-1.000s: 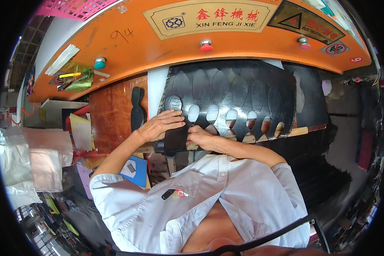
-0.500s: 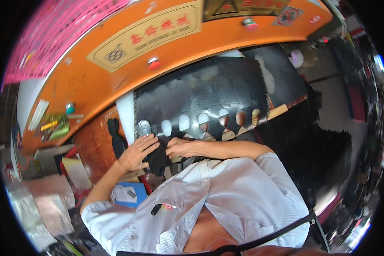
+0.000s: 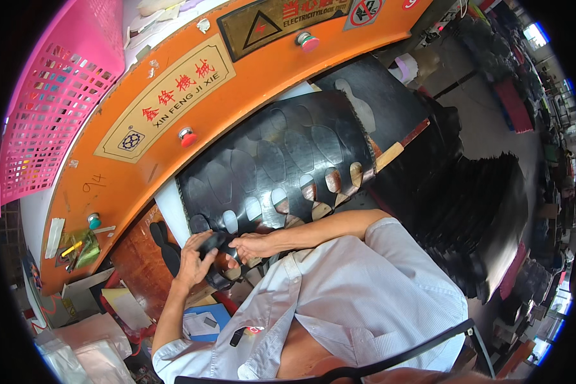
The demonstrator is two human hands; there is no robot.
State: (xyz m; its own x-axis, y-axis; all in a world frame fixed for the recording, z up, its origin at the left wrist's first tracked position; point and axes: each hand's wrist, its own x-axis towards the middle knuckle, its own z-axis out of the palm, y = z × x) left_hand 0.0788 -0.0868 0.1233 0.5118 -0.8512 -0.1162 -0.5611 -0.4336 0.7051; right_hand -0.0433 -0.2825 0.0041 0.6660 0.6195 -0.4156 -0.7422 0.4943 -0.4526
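My left hand [image 3: 192, 259] and my right hand [image 3: 251, 245] hold a black sole-shaped cutout piece [image 3: 215, 243] between them, at the left front corner of a black rubber sheet [image 3: 281, 160]. The sheet lies on the bed of an orange cutting press [image 3: 173, 121] and carries rows of sole-shaped cuts, with several holes along its near edge. My right forearm reaches across my white shirt to the piece.
A pink plastic basket [image 3: 57, 109] stands at upper left above the press. Stacked black sheets [image 3: 486, 224] lie at right. A black sole piece [image 3: 163, 240] leans on the brown panel at left. Papers, plastic bags and a blue item [image 3: 205, 320] lie at lower left.
My head has turned, so the press and sheet now sit tilted and further left in the picture. Both hands stay together on the black piece at the sheet's near edge.
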